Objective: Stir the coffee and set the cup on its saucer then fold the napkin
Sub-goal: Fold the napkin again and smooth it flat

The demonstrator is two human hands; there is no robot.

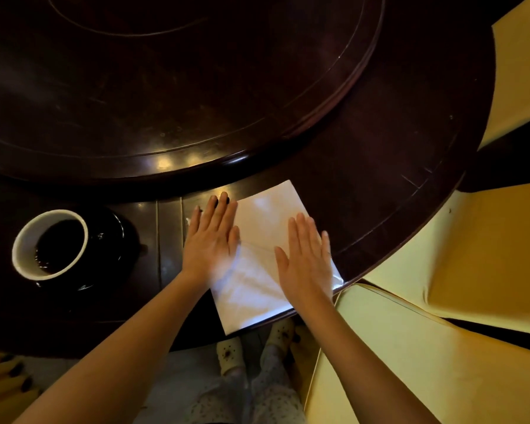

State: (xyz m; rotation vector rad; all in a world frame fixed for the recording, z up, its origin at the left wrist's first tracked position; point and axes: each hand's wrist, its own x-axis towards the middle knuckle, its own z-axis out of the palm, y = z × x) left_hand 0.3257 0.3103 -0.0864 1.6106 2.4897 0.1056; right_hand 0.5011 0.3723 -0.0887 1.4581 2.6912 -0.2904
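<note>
A white napkin [265, 218] lies flat on the dark wooden table [364, 194], its near corner hanging over the table's front edge. A crease runs across its middle. My left hand [210, 240] rests flat, fingers together, on the napkin's left edge. My right hand [306, 258] lies flat on its right part, palm down. Left of the hands stands a cup [51, 243], white inside and filled with dark coffee, on a black saucer [117, 237]. No spoon is visible.
A large raised round turntable [196, 87] fills the table's middle, its rim just beyond the napkin. Yellow upholstered chairs [441, 347] stand close on the right. My legs and slippered feet [230, 353] show below the table edge.
</note>
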